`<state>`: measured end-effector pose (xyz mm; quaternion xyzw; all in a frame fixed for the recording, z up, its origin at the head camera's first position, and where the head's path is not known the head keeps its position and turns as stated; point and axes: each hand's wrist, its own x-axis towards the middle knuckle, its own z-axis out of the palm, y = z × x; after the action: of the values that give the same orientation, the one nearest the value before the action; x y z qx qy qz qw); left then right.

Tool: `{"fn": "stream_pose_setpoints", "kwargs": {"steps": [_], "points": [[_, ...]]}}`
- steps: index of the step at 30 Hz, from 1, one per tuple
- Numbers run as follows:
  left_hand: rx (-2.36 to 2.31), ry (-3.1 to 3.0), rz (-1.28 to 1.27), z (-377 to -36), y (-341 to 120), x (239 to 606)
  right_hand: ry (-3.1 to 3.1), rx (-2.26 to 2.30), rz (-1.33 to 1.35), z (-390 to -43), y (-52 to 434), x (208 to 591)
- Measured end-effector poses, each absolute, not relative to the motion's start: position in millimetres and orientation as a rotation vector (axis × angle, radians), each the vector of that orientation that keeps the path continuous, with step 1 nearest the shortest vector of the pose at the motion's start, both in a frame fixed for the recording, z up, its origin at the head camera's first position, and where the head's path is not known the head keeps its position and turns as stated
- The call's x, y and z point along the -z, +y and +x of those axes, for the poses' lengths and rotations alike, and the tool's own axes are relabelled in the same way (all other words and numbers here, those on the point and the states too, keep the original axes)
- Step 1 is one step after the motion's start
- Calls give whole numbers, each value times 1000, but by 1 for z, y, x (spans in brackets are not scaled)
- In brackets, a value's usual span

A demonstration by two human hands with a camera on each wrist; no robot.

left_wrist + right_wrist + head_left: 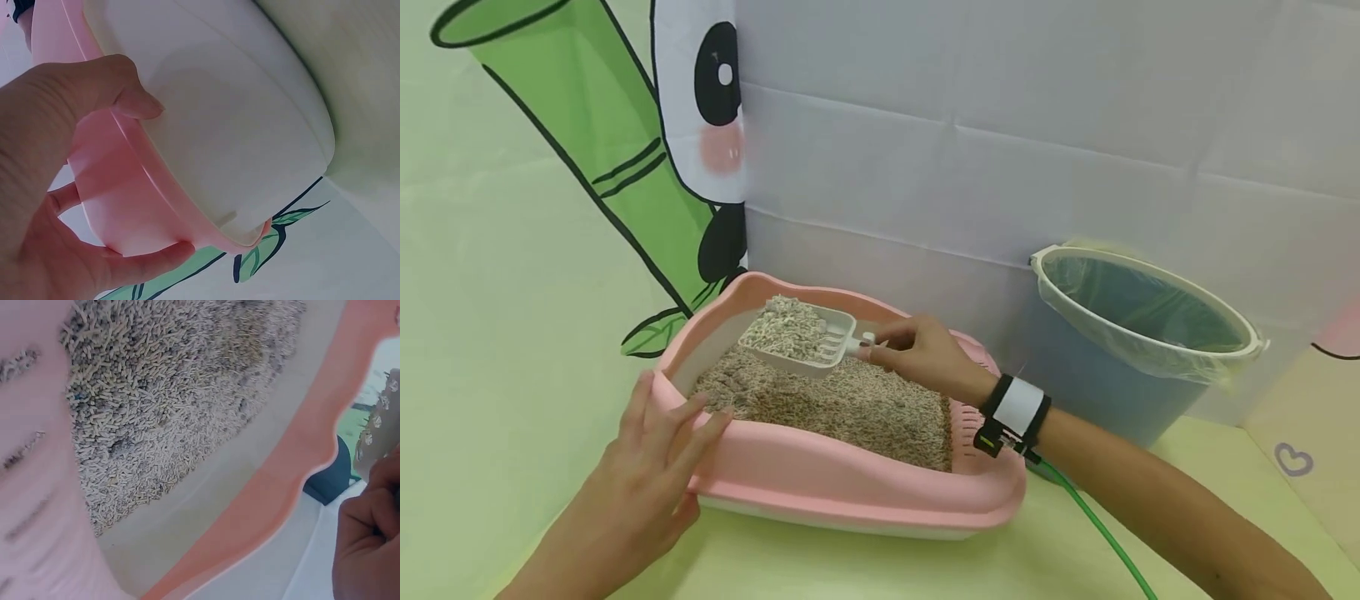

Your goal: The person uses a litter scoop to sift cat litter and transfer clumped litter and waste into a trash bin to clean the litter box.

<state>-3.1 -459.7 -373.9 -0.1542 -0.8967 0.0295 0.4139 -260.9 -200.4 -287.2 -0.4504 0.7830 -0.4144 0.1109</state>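
1. Scoop (pixel 801 337), white and heaped with pellets, was held level above the litter (pixel 850 408) at centre frame.
2. Right hand (pixel 917 354) pinched the scoop's handle, fingers curled round it.
3. Left hand (pixel 647 475) gripped the near-left rim of the pink litter tray (pixel 850 483), fingers over the edge.
4. A lined bucket (pixel 1138 333) stood just beside the tray at right of frame.
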Motion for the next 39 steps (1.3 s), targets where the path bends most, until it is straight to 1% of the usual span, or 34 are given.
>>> {"fn": "stream_pose_setpoints", "kwargs": {"steps": [3,7,15,19,23,27,30,34,39], "points": [[-76,-2257,-385,-2,-463,373,2235,1366,-1265,-263,-189,287],[-67,-2259,-375,-1,-465,375,2168,1516,-1218,-267,-189,288],[0,-2261,-398,-1,-466,385,1969,1762,-1135,-265,-218,284],[-12,-2267,-376,-3,-462,384,1868,1856,-1181,-266,-233,275],[-9,-2279,-359,-3,-459,384,2069,1637,-1329,-270,-229,264],[-1,-2277,-373,-3,-459,383,2364,1172,-1492,-278,-211,251],[-22,-2264,-371,-2,-460,379,2437,887,-1561,-282,-197,242],[-45,-2256,-357,0,-461,376,2462,661,-1583,-288,-181,232],[-46,-2261,-348,1,-460,377,2500,510,-1559,-296,-161,224]]}}
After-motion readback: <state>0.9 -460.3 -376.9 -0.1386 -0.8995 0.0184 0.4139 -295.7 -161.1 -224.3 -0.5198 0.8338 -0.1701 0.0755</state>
